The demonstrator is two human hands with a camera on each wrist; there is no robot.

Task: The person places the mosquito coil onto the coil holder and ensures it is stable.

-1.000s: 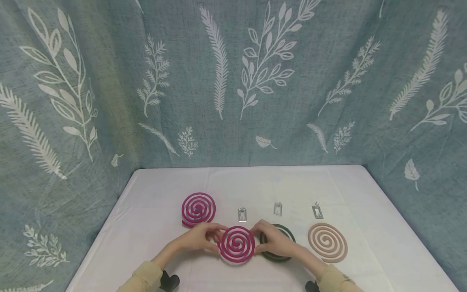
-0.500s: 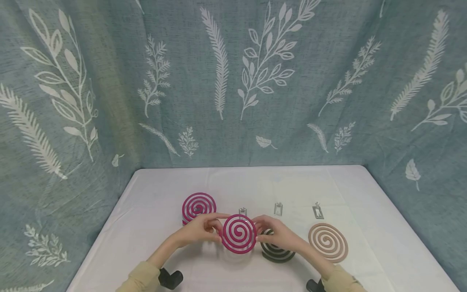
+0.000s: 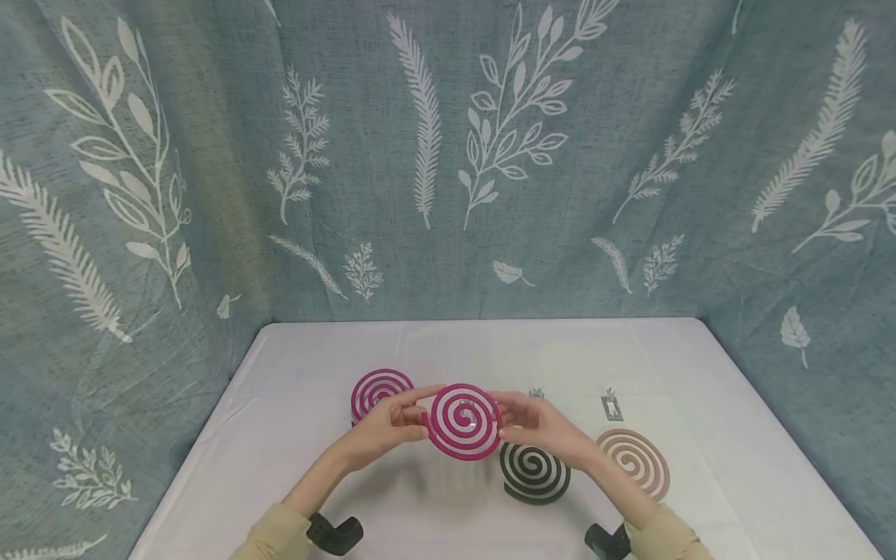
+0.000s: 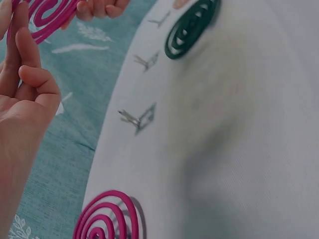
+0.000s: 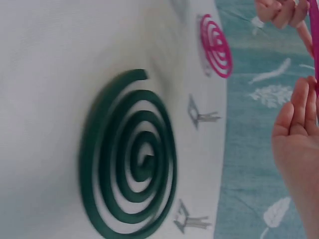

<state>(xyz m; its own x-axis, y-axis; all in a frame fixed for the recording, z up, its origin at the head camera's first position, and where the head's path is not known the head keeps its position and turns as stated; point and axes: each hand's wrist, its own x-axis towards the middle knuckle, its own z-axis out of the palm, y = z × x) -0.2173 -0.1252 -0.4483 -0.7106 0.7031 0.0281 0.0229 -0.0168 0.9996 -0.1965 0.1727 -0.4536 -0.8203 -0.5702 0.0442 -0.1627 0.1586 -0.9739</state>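
A magenta mosquito coil is held up off the table between both hands. My left hand pinches its left edge with thumb and fingers. On the opposite edge, my right hand pinches it the same way. Behind the held coil, a small metal coil stand shows through its gaps in the head view. Another magenta coil sits further left, partly hidden by the left hand in the head view; a shadow lies beside it. Below the right hand, a dark green coil lies on the table.
A tan coil lies at the right, partly covered by the right forearm. One metal stand is behind it; another stand is mostly hidden by the right hand. White cloth covers the table; a patterned blue-green curtain surrounds its back and sides.
Both hands have raised the magenta coil and carried it forward, slightly rightward, over the nearest metal stand. More of the green coil shows now. The other coils stay where they were.
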